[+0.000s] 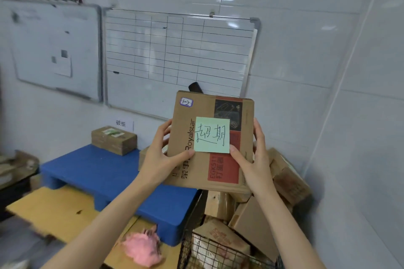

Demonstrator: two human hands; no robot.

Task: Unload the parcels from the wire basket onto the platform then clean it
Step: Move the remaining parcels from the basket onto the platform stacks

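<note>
A flat cardboard parcel (223, 166) is held up in the centre of the frame, clear of every surface, above the spot where the blue platform (105, 172) meets the wire basket (190, 236). Its long axis runs from bottom to top of the frame, with the upper end leaned a little to the right, and its broad printed face is turned toward the camera; the brand lettering runs upward along the left side. One green sticky note (212, 135) with handwriting is stuck at the middle of that face. The parcel is gripped by both hands: the left hand (158, 157) is wrapped round the left edge and the right hand (253, 159) round the right edge, each thumb pressed on the front at a lower corner of the note. In the basket, at the lower right, at least four more cardboard parcels (255, 225) can be counted, piled at angles. On the platform, left of centre, one taped parcel (113, 140) is seen lying flat by the wall; a second box is partly hidden behind the left hand. One pink fluffy cloth (142, 249) is found at the bottom centre on a yellow cardboard sheet (54, 207). Two whiteboards (179, 54) are hung on the wall above.
</note>
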